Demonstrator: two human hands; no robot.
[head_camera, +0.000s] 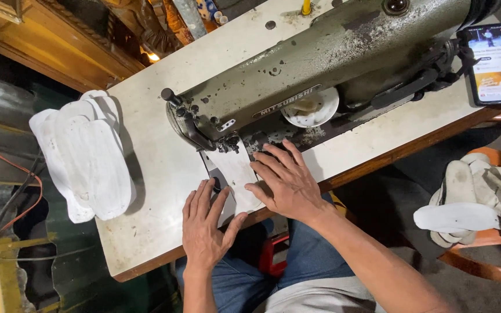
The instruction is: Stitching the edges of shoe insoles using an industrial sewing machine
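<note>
White counter (146,174) carries an old grey-green sewing machine (320,64), with a white piece (236,174) lying flat under its needle. Left hand (204,226) and right hand (285,179) both press on it, open, fingers spread, gripping nothing. Stack of white insoles (85,156) sits well apart at counter's left end.

We note one white insole-shaped piece (238,174) lying flat on the sewing-table top, its far end tucked under the presser foot and needle area of the machine head, its near end reaching toward the table's front edge. Surface looks pale, matte, slightly textured. Long axis runs roughly away from the operator, tilted a little leftward. Both palms cover its near portion, so the outline there is hidden.
</note>
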